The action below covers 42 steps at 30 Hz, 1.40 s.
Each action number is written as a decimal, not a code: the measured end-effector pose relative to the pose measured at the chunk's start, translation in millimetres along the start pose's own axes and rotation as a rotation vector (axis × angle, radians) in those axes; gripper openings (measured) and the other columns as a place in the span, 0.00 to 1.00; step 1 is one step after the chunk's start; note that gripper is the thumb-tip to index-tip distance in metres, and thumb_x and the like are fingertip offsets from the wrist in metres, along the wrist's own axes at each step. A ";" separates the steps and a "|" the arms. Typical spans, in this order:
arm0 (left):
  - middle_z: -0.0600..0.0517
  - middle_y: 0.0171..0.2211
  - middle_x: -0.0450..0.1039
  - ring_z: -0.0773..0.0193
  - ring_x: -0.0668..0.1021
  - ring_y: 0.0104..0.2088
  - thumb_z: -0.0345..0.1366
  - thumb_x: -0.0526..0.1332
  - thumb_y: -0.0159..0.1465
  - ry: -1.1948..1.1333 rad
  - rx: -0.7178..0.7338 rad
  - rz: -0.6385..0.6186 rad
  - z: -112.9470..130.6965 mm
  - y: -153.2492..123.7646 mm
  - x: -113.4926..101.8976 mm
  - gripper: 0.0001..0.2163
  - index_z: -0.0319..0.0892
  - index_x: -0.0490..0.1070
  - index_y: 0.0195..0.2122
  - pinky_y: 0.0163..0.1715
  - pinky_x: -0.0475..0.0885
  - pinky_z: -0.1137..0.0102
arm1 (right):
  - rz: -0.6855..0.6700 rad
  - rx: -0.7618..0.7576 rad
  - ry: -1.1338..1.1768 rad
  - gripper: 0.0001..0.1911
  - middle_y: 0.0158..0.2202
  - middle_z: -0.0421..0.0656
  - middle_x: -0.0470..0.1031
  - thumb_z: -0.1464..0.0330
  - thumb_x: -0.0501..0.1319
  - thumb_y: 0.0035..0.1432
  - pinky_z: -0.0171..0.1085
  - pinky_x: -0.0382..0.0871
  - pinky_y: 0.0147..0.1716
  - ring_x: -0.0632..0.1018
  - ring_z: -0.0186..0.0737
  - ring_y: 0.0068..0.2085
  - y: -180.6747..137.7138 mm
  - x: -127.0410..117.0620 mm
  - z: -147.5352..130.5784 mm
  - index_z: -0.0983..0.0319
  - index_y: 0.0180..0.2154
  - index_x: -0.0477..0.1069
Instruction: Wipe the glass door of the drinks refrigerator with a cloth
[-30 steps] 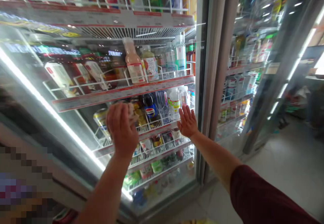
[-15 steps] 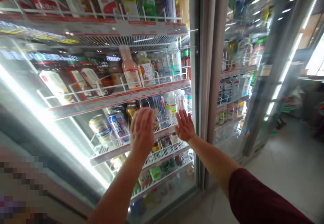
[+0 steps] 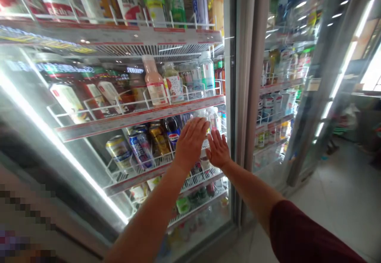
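Note:
My left hand (image 3: 190,143) lies over the glass door (image 3: 205,237) of a drinks fridge, back towards me. Its fingers are stretched out close together and bend slightly at the tips; the palm side is hidden. Just right of it, my right hand (image 3: 218,150) rests flat against the door near its right frame, fingers spread. Behind the glass by my left hand stand a dark blue Pepsi bottle (image 3: 172,130), a gold can (image 3: 160,138) and a blue can (image 3: 141,147). A clear bottle with a pink label (image 3: 214,121) shows above my right fingertips.
Higher shelves hold a pink bottle (image 3: 155,82), a tea bottle (image 3: 173,82) and a green bottle (image 3: 175,3). A metal door frame (image 3: 251,96) separates this door from another stocked fridge (image 3: 272,104). A bright light strip (image 3: 59,146) runs along the left. Tiled floor (image 3: 333,191) lies right.
My left hand has moved right across the door and now sits beside my right hand, uncovering the Pepsi bottle and gold can. My right hand has stayed in place.

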<state>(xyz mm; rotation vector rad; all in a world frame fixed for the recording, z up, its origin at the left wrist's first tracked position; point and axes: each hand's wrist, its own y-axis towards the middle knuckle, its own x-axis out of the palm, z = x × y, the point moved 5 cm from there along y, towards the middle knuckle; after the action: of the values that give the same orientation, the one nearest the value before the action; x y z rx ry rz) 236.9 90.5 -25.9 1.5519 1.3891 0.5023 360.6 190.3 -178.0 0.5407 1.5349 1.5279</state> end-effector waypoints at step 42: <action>0.39 0.68 0.70 0.41 0.70 0.71 0.32 0.60 0.72 0.336 -0.351 0.003 -105.5 -156.0 -137.3 0.26 0.39 0.65 0.71 0.72 0.66 0.43 | 0.091 0.007 -0.041 0.41 0.78 0.55 0.58 0.62 0.49 0.76 0.56 0.52 0.76 0.60 0.55 0.78 2.9 -9.9 -1.9 0.63 0.80 0.33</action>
<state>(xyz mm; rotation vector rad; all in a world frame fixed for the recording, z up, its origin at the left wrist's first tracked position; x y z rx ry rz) 32.9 -13.1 -70.4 1.2208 1.4517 0.9883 363.4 181.6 -172.7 0.6496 1.5028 1.5707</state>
